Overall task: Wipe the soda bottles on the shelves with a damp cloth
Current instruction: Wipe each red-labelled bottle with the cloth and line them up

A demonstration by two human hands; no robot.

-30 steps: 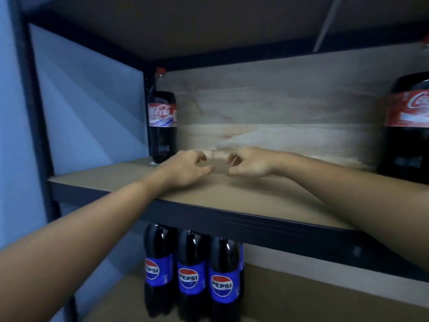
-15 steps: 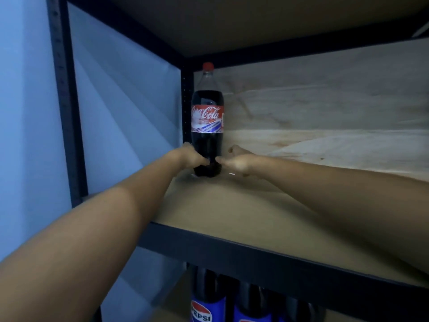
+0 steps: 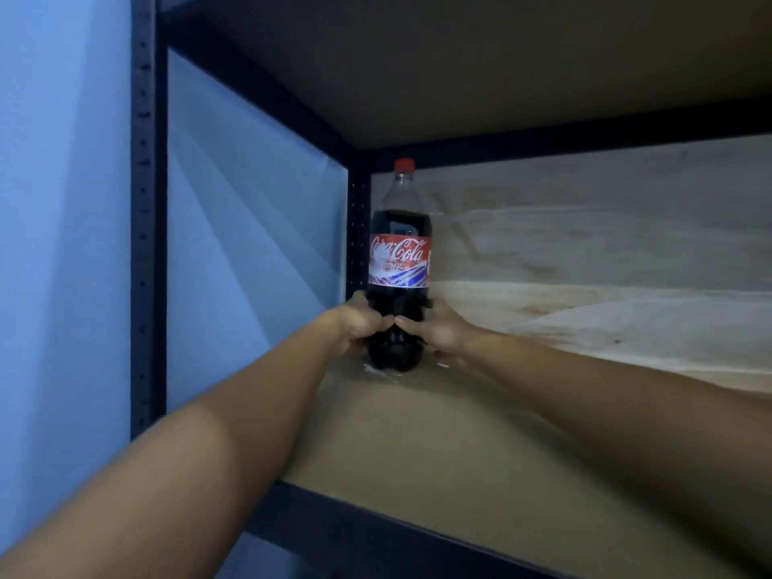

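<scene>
Where hands hovered, both now grip Coca-Cola bottle (image 3: 400, 261)

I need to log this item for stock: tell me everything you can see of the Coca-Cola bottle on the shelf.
The Coca-Cola bottle is clear plastic with a red cap, dark cola filling it to the shoulder, and a red label with white script above a pale lower band. It stands upright in the back left corner of the shelf, beside the dark metal post. The left hand and right hand grip its lower body from either side. No cloth is visible.
</scene>
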